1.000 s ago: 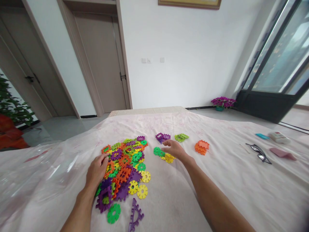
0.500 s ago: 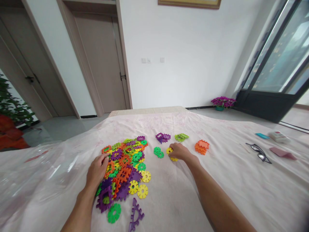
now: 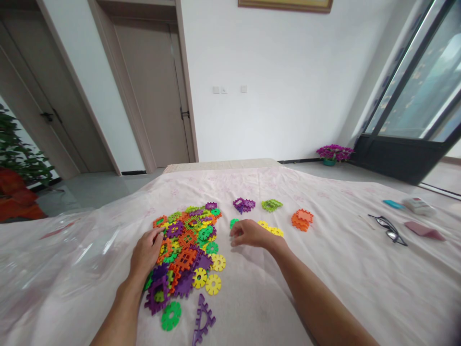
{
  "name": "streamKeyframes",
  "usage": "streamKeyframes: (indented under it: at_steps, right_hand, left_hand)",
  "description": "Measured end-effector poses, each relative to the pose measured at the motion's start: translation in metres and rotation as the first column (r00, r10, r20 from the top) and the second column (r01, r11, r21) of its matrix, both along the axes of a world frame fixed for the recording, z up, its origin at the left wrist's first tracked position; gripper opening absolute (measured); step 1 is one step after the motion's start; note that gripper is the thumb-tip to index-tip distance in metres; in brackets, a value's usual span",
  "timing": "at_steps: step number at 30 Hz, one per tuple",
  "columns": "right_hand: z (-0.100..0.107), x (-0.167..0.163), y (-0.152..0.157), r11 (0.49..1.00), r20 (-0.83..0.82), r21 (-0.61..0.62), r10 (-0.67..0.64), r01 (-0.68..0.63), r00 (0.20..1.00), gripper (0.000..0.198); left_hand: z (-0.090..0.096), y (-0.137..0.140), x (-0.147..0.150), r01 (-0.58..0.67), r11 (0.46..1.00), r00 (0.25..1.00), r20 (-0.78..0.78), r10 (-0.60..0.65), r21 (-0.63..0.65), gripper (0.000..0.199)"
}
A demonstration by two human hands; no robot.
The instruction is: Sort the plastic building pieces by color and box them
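In front of me lies a loose heap of interlocking plastic pieces (image 3: 186, 259), toothed squares and notched discs in orange, purple, green and yellow, overlapping at all angles; I touch its left side. A purple square frame (image 3: 157, 295) leans tilted at its near end. Along the right edge two yellow discs (image 3: 213, 284) lie flat, one behind the other. Nearest me sit a notched green disc (image 3: 171, 315) and a toothed purple arch piece (image 3: 204, 320). Well to the right of the heap I see small single-colour groups: purple squares (image 3: 244, 205), lime-green squares (image 3: 272, 205), stacked orange squares (image 3: 302, 219), yellow discs (image 3: 276, 231) and green discs (image 3: 234, 223), the last two partly hidden.
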State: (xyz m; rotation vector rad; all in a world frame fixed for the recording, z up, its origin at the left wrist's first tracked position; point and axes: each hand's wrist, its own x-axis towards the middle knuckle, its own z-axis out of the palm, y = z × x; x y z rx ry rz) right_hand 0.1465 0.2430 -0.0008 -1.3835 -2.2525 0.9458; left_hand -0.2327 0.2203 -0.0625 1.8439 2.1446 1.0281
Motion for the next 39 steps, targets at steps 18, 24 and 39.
streamKeyframes:
  at_steps: [18,24,39]
  right_hand:
    - [-0.005,-0.015,-0.007,0.985,-0.171,-0.165,0.011,-0.04,0.985,0.009]
    - [0.003,0.047,0.017,0.969,-0.068,0.07,-0.233,0.238,0.97,0.011]
    - [0.003,-0.009,-0.008,0.996,-0.001,-0.049,0.076,-0.076,0.997,0.017]
  left_hand:
    - [-0.001,0.001,-0.001,-0.001,1.0,1.0,-0.02,0.001,-0.004,0.048]
    - [-0.001,0.001,0.0,0.0,1.0,1.0,-0.011,0.0,-0.004,0.048]
    - [-0.001,0.001,-0.001,0.004,1.0,1.0,-0.031,-0.003,0.01,0.047]
